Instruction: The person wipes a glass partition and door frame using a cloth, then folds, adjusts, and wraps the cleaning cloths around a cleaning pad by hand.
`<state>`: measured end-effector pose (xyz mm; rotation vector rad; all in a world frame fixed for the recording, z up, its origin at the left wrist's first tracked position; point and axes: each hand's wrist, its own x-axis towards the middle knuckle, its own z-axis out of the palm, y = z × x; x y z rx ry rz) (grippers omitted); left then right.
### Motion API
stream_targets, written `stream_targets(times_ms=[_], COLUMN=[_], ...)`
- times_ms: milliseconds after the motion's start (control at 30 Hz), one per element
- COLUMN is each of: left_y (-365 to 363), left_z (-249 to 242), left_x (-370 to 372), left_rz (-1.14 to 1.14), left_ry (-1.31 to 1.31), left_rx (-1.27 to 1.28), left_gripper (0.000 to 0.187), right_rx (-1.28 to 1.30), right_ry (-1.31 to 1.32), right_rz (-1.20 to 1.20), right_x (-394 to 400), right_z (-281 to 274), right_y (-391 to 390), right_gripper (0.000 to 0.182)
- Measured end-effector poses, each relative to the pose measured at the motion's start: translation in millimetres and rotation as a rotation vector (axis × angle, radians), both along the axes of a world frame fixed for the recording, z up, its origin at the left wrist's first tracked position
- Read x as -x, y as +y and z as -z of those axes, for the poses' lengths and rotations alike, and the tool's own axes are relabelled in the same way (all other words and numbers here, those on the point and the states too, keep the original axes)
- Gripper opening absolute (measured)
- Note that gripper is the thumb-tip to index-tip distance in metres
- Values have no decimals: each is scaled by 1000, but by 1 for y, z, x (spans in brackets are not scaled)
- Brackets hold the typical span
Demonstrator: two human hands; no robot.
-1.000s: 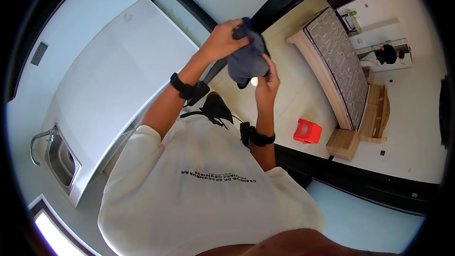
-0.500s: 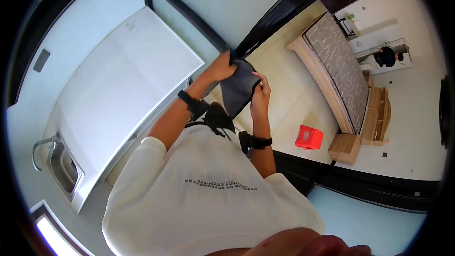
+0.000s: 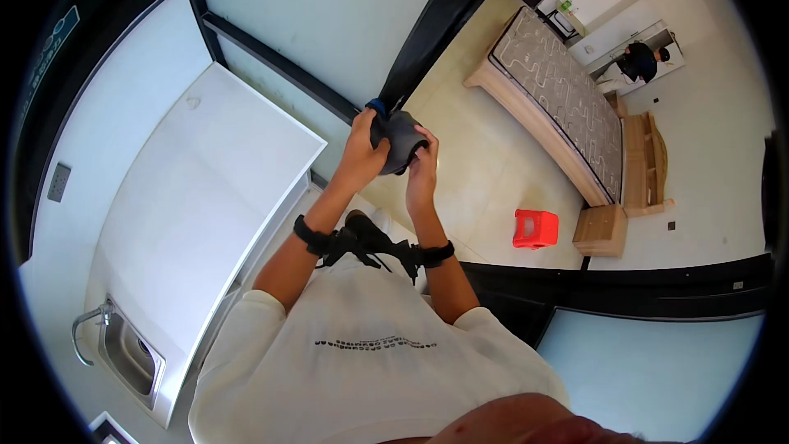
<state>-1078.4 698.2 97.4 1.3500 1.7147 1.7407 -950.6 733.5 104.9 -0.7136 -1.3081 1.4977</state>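
The person's left hand (image 3: 360, 156) is partly curled, its thumb laid across the near face of a dark grey fabric cloth with black edging (image 3: 401, 141), gripping one side of it. The right hand (image 3: 422, 171) grasps the opposite side, fingers bent over the black edge. The cloth is bunched between both hands, held up in front of the body, beyond the corner of a long white rectangular countertop (image 3: 209, 189).
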Motion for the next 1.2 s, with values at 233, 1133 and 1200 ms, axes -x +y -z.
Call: stream_targets(times_ms=[233, 1133, 1200], left_y=[6, 33, 33], left_z=[13, 99, 100], left_x=[3, 17, 15], left_rz=[17, 16, -12], left_ry=[-149, 49, 40], left_rx=[4, 135, 188], left_gripper=[51, 63, 62], right_rx=[-190, -544, -550], right_ry=[-160, -581, -589], right_rz=[76, 130, 111], right_x=[21, 43, 41], right_z=[0, 50, 53], right_y=[22, 49, 49], right_gripper=[39, 88, 89])
